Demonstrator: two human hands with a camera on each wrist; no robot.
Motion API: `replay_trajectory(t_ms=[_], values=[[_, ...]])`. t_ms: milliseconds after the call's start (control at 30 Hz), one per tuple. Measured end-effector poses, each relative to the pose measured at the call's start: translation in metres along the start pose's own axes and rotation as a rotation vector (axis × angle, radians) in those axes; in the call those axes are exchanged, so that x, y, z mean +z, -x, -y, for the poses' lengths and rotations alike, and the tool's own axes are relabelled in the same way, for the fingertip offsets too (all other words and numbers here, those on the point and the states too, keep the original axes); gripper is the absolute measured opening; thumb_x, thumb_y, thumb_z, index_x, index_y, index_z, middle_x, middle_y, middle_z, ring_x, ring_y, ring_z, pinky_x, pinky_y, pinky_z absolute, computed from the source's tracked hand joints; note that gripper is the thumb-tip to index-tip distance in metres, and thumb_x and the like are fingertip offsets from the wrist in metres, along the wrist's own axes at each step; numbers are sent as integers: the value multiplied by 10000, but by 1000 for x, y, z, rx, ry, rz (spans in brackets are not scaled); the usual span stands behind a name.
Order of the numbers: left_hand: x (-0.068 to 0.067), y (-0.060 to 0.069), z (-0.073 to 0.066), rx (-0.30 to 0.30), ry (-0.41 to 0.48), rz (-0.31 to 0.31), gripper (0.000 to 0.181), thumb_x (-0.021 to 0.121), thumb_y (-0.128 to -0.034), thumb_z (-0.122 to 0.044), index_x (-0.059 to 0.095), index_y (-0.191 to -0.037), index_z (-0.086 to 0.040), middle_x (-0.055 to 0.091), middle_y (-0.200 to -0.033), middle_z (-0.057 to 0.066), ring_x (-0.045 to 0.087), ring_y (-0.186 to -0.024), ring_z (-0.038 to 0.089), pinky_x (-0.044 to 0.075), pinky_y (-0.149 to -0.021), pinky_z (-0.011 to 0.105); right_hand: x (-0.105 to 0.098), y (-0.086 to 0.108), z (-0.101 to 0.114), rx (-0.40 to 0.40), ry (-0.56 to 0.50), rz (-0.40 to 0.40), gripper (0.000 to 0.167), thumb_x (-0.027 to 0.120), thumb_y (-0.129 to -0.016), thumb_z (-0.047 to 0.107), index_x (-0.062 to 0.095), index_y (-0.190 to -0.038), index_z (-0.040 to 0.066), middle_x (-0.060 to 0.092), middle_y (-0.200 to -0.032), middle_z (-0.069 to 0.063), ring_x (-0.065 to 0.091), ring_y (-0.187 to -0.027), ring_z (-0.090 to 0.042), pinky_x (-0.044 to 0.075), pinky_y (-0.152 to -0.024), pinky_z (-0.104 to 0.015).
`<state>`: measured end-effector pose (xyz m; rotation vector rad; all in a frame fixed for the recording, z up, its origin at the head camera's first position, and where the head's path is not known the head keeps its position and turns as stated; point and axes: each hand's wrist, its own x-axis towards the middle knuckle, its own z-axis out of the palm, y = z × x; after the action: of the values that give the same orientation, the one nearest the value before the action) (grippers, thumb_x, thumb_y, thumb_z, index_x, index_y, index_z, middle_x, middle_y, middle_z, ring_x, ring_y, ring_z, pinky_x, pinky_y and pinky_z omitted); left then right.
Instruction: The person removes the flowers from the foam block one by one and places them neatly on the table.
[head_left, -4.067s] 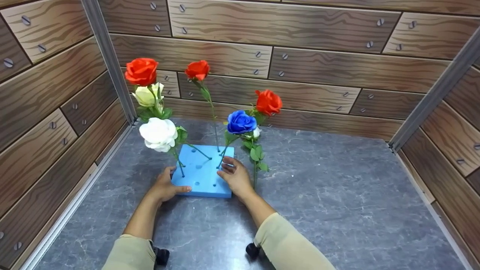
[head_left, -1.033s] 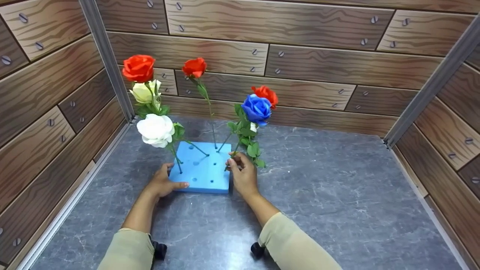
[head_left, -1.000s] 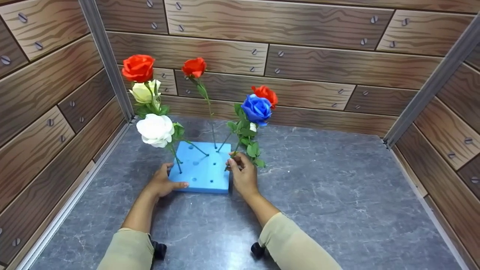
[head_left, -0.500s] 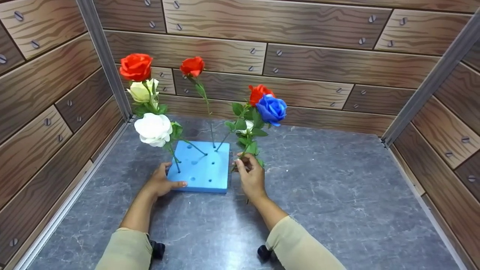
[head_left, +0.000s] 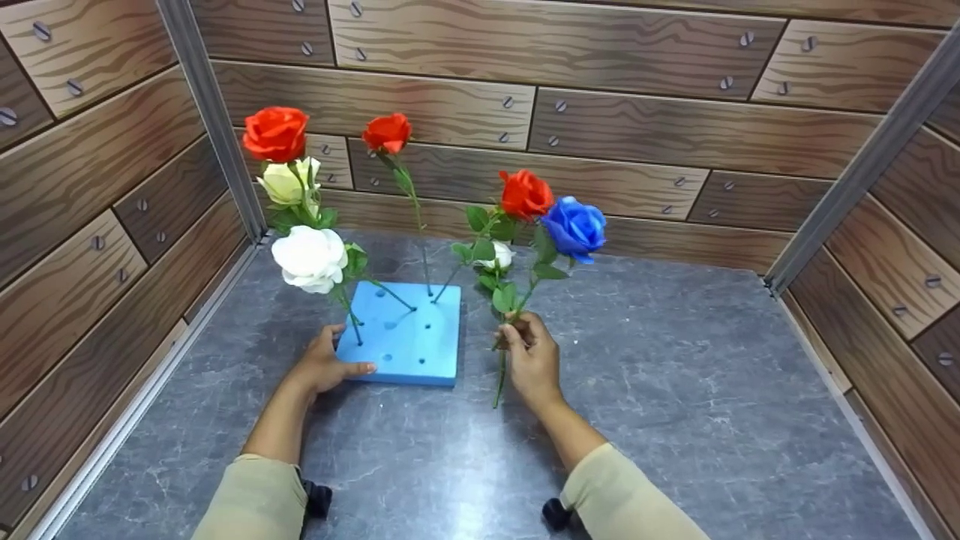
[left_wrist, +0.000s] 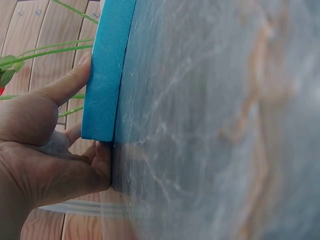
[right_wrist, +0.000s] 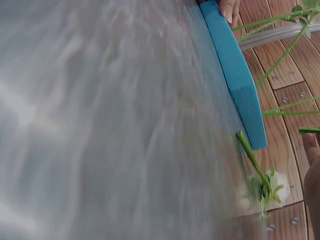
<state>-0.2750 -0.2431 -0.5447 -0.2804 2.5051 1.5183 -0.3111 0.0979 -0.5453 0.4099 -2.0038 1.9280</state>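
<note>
Left of centre, the left hand (head_left: 321, 367) grips the near-left corner of the blue block (head_left: 405, 342), thumb on top; right of centre, the right hand (head_left: 535, 365) pinches the blue rose (head_left: 574, 229) by its stem, apart from the block. Beyond, a small white rose (head_left: 496, 255) lies on the worktop (head_left: 690, 390). Toward the upper left and centre, the large white rose (head_left: 309, 259), yellow rose (head_left: 283, 184) and three red roses (head_left: 274, 133) appear planted, leaving two out.

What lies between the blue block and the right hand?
In the head view, the stem of the small white flower lies on the table between the block and right hand, with bare table beside it.
</note>
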Motion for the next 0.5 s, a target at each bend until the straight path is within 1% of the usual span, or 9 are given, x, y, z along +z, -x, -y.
replay_trajectory(t_ms=[67,167,200,267,400,433,500], values=[[1,0,0,-3,-3,-1,1101,918,-886,-275,209,-1674,23,189,-1724,392,193,-1623,572,229,-1337,657,-8,1,-2,3,-1,-12,195,656,-1040,-38,631,-1206,-137,712,-1041,-364,790,-904,-356,675,-790,-305],[2,0,0,-8,-4,-4,1108,920,-883,-275,206,-1677,20,182,-1729,390,187,-1627,568,222,-1341,653,-17,0,-4,11,-22,-31,192,642,-1035,-69,612,-1200,-162,678,-1044,-424,791,-863,-251,676,-773,-309],[2,0,-1,-8,-4,-4,1109,920,-883,-275,205,-1678,20,177,-1730,390,184,-1629,567,219,-1342,653,-20,-1,-5,17,-22,-39,187,636,-1034,-78,609,-1199,-163,677,-1041,-417,787,-854,-215,676,-771,-309],[2,0,-1,-7,-3,-2,1110,920,-884,-274,202,-1679,20,171,-1732,390,178,-1631,566,216,-1344,651,-26,-2,-5,33,-15,-56,178,632,-1035,-81,609,-1196,-155,687,-1021,-375,782,-842,-184,674,-765,-304],[1,0,-2,-11,-4,1,1108,917,-887,-277,200,-1679,18,167,-1735,388,177,-1633,563,218,-1344,650,-37,-4,-5,80,22,-74,170,631,-1040,-73,623,-1202,-124,708,-1003,-295,774,-840,-175,661,-744,-266],[1,0,-2,-13,-5,1,1108,917,-888,-279,200,-1679,16,168,-1735,388,177,-1633,563,220,-1343,649,-40,-5,-5,96,27,-74,176,633,-1039,-73,623,-1207,-126,708,-1002,-290,774,-840,-182,657,-736,-259],[1,1,-2,-16,-6,3,1108,915,-890,-285,198,-1680,13,167,-1736,386,177,-1633,562,218,-1344,649,-45,-6,-5,128,51,-70,187,636,-1039,-71,629,-1217,-126,713,-1005,-277,762,-821,-150,646,-713,-237]])
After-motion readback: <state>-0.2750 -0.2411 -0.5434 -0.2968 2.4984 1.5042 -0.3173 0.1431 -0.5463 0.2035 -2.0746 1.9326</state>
